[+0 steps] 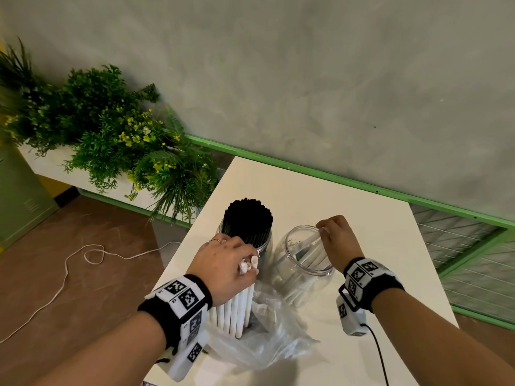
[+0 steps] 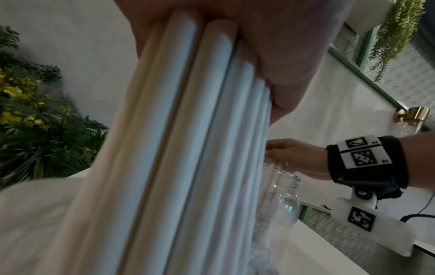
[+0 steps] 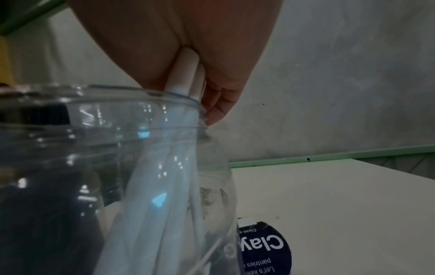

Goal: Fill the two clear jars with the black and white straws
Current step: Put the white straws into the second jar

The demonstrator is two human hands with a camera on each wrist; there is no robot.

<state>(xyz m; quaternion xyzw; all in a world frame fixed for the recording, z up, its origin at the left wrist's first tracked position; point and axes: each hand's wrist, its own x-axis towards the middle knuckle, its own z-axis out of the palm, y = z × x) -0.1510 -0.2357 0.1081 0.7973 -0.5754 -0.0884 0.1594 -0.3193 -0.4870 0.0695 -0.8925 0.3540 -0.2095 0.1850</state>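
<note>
1. Head view: the left hand (image 1: 223, 267) grips a bundle of white straws (image 1: 239, 307), long axis upright, lower ends in a crumpled plastic bag (image 1: 264, 346) on the white tabletop (image 1: 320, 190). Behind it, a clear jar (image 1: 263, 243) stands packed with black straws (image 1: 249, 218), open ends upward. The right hand (image 1: 338, 240) pinches a few white straws at the rim of the second clear jar (image 1: 303, 263), just beside the first; they lean inside it.
2. Left wrist view: thick, smooth, white tubes (image 2: 188, 148) run top to bottom, with the fingers (image 2: 294, 55) curled round their upper part.
3. Right wrist view: fingers (image 3: 219, 100) pinch the straw tops (image 3: 186, 74) at the jar mouth (image 3: 141, 96); the straws slant downward inside the glass.
</note>
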